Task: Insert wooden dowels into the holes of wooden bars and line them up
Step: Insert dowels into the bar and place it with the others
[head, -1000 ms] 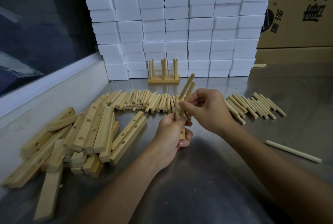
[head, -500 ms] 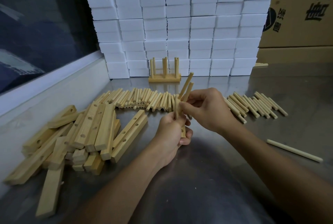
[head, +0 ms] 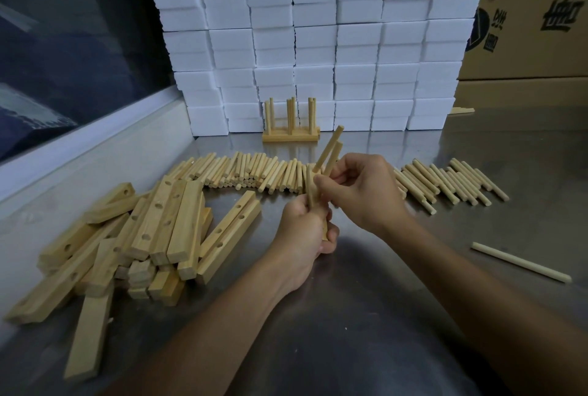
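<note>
My left hand (head: 302,230) grips a wooden bar (head: 324,230) held upright above the steel table; only a sliver of the bar shows between the fingers. A dowel (head: 310,187) stands up from that hand. My right hand (head: 359,191) pinches two dowels (head: 331,152) that slant up and to the right, close against the left hand. A pile of drilled bars (head: 159,230) lies at the left. Loose dowels lie in a row (head: 254,172) behind my hands and in a group (head: 451,184) at the right. Finished bars with upright dowels (head: 291,123) stand at the back.
A wall of white foam blocks (head: 318,39) lines the back of the steel table (head: 366,332). Cardboard boxes (head: 534,13) stand at the back right. One long pale stick (head: 518,262) lies alone at the right. A dark window (head: 63,45) with a white sill runs along the left.
My hands have stayed together in the same grip; the right hand's two dowels shifted only slightly. The view has tilted a little.
</note>
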A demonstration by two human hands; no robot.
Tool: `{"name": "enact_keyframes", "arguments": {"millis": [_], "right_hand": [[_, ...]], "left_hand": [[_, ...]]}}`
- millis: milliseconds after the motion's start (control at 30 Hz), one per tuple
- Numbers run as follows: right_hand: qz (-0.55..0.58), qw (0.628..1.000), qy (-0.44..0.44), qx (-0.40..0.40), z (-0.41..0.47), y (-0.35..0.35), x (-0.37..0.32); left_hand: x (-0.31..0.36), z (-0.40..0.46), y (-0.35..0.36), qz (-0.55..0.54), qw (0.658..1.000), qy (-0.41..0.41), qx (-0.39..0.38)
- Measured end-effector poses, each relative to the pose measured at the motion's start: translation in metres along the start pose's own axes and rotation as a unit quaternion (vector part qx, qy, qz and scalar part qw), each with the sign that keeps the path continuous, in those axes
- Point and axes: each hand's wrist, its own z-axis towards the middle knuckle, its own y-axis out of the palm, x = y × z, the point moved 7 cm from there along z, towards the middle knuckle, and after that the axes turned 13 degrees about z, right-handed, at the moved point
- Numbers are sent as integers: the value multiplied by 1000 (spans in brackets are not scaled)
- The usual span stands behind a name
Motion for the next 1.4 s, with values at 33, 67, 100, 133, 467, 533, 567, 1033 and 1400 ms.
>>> {"name": "enact_keyframes", "arguments": {"millis": [33, 67, 100, 133, 467, 533, 567, 1033, 1400], "right_hand": [[0, 1000, 3, 1, 0, 0, 1], [2, 1000, 4, 0, 0, 0, 1], [4, 1000, 5, -2, -1, 0, 1], [8, 1000, 7, -3, -1, -1, 1], [-8, 998, 33, -46, 9, -2, -5], [-24, 997, 33, -58, 9, -1, -6], [-27, 997, 35, -62, 9, 0, -6], [-125, 987, 99, -8, 17, -41, 35], [-338, 939, 68, -14, 1, -4, 44]], "left_hand": [[0, 0, 0, 2, 1000, 0, 1], [0, 0, 0, 6, 1000, 0, 3], [0, -1, 0, 10, 1000, 1, 4], [1, -1, 0, 14, 1000, 3, 3], [2, -2, 0, -30, 999, -14, -6], [3, -2, 0, -48, 999, -21, -10], [3, -2, -1, -56, 998, -24, -11], [1, -2, -9, -188, 977, -97, 5], [4, -3, -18, -220, 968, -112, 40]]}}
